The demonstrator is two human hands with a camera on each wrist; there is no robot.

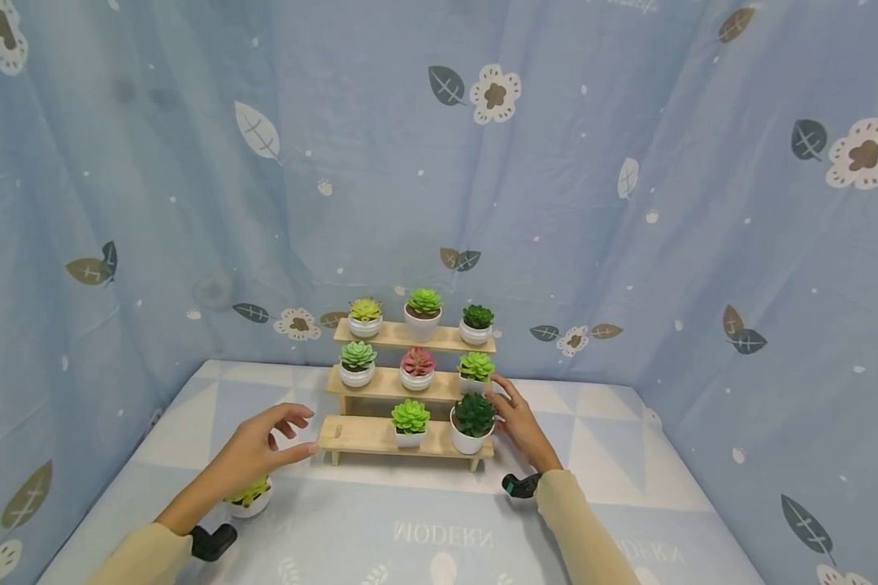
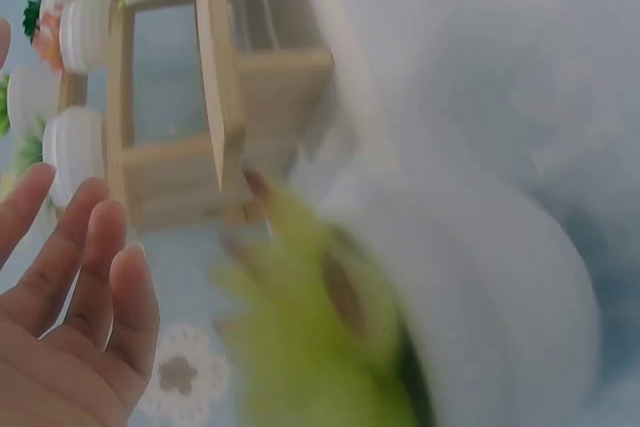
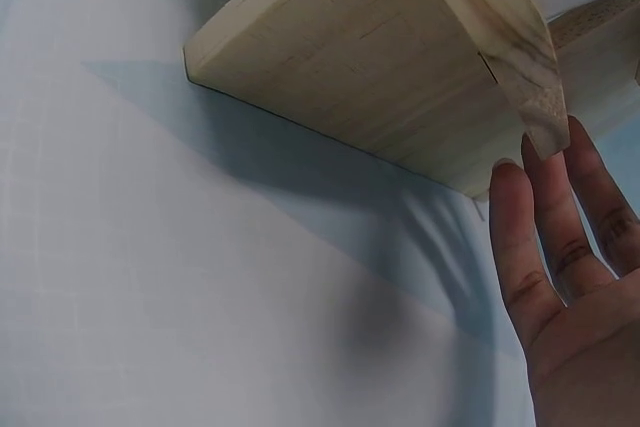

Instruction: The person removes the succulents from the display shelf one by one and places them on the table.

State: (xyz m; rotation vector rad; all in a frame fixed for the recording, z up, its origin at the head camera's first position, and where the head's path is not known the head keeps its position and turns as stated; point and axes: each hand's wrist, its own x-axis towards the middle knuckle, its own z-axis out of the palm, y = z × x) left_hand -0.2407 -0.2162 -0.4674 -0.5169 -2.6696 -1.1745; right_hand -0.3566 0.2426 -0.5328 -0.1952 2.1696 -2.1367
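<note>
My left hand (image 1: 263, 443) hovers left of a tiered wooden stand (image 1: 366, 439), fingers loosely bent and holding nothing. Under that forearm, a potted yellow-green succulent (image 1: 249, 496) is on the table, partly hidden; it looms blurred in the left wrist view, pot (image 2: 490, 297) beside my hand (image 2: 80, 317). My right hand (image 1: 523, 422) is at the stand's right end, next to a dark green potted succulent (image 1: 473, 422) on the bottom step. In the right wrist view its extended fingers (image 3: 515, 227) reach the wooden end (image 3: 545, 127); whether they press on it I cannot tell.
The bottom step also bears a bright green succulent (image 1: 410, 418). On the middle step are a pale green one (image 1: 357, 361), a red one (image 1: 417, 367) and a light green one (image 1: 475, 370). Three more pots line the top. A blue patterned curtain (image 1: 380, 162) hangs behind.
</note>
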